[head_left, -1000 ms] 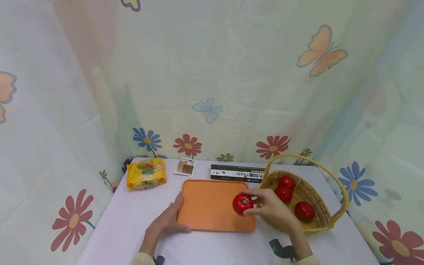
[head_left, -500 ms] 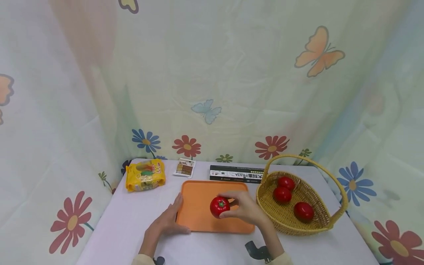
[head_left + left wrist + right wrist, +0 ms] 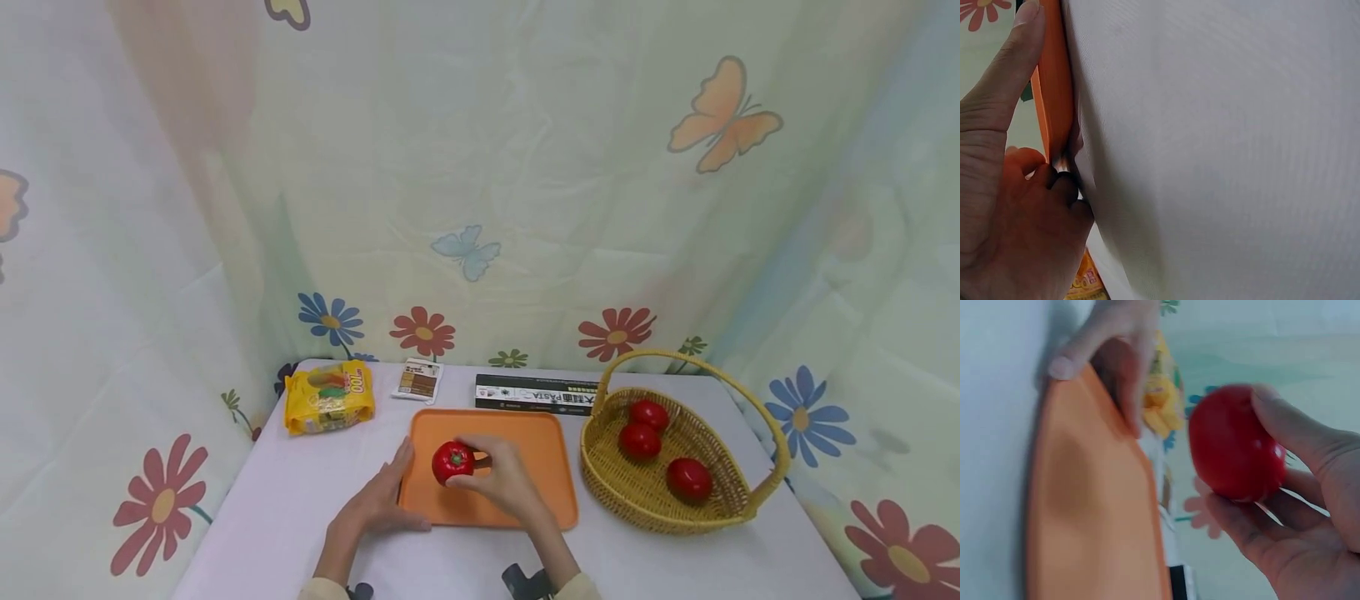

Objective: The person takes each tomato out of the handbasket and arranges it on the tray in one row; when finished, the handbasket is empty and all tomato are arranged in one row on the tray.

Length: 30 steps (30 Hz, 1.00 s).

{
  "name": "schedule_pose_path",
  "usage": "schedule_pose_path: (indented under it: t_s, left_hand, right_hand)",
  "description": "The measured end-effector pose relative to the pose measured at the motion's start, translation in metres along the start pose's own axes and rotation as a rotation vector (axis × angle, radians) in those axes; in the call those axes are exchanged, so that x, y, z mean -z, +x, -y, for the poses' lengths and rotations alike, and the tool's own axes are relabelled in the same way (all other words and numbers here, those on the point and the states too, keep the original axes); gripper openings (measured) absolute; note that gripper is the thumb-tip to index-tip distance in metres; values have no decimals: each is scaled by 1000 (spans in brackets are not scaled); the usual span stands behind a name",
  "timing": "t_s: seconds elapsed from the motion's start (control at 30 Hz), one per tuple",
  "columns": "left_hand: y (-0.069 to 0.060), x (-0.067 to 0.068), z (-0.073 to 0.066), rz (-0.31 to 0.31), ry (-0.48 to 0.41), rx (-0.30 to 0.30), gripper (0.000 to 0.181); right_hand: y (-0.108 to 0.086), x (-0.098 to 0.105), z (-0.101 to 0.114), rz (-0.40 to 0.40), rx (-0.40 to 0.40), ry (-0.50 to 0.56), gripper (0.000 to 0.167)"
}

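An orange tray (image 3: 517, 475) lies on the white table. The left hand (image 3: 377, 498) holds its left end, thumb at the near edge and fingers along the left side; the left wrist view shows the thumb against the tray's orange rim (image 3: 1054, 94). Over the left half of the tray, a red tomato (image 3: 452, 463) is pinched between thumb and fingers of the right hand (image 3: 504, 479). Seen from the right wrist, the tomato (image 3: 1232, 444) is held off the tray surface (image 3: 1094, 506), its lower side touching the fingertips.
Right of the tray stands a wicker basket (image 3: 637, 504) with a tall handle and three red tomatoes inside. Behind the tray lie a black pasta box (image 3: 534, 394) and a small packet (image 3: 418, 379); a yellow package (image 3: 328, 397) is at the back left.
The right hand has carried the tomato leftward from the tray's right side to its left half. My left hand has stayed at the tray's left end.
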<state>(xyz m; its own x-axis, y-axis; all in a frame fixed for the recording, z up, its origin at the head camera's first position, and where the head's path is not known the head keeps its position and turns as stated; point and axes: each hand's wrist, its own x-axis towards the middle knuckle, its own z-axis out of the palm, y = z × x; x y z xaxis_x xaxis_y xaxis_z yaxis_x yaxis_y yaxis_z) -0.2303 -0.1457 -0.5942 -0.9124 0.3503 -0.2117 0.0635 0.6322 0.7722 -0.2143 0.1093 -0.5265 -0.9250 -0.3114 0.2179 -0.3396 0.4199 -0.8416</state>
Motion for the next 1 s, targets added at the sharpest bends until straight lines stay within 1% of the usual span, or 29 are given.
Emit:
schedule_pose_path:
  t_s: [0.13,0.3,0.4,0.53,0.7,0.83,1.0]
  left_hand:
    - [1,0,1,4,3,-6,138]
    - [1,0,2,-1,13,-21,138]
    - [2,0,2,-3,15,-23,138]
    - [1,1,2,-4,21,-16,138]
    - [1,3,2,-20,24,-12,139]
    - [2,2,3,-16,12,-6,139]
    - [2,1,3,-16,10,-8,139]
  right_hand:
    - [3,-22,-10,-88,-25,8,61]
    - [5,-43,-17,-203,-51,3,61]
    - [8,-54,-22,-251,-67,10,61]
    - [12,-68,-28,-285,-90,25,63]
    - [16,-80,-34,-325,-79,-41,64]
    - [17,-86,-38,-352,-77,-45,64]
    - [19,-90,-40,-361,-85,-40,64]
